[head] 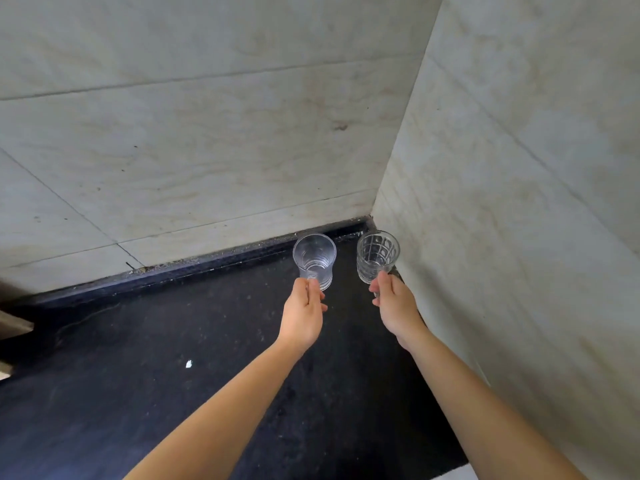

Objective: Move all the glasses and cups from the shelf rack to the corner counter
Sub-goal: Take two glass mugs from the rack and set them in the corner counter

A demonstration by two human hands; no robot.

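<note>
Both my arms reach toward the far corner of a black counter (145,375). My left hand (303,313) grips the base of a clear ribbed glass (314,259), held upright. My right hand (394,306) grips the base of a clear cut-pattern glass (377,256), tilted slightly, close to the right wall. Both glasses are beside each other near the corner; whether they touch the counter I cannot tell. The shelf rack is out of view.
Pale tiled walls (207,150) meet at the corner behind the glasses; the right wall (519,202) runs close along my right arm. A small white speck (188,364) lies on the counter. A wooden edge (14,327) shows at far left.
</note>
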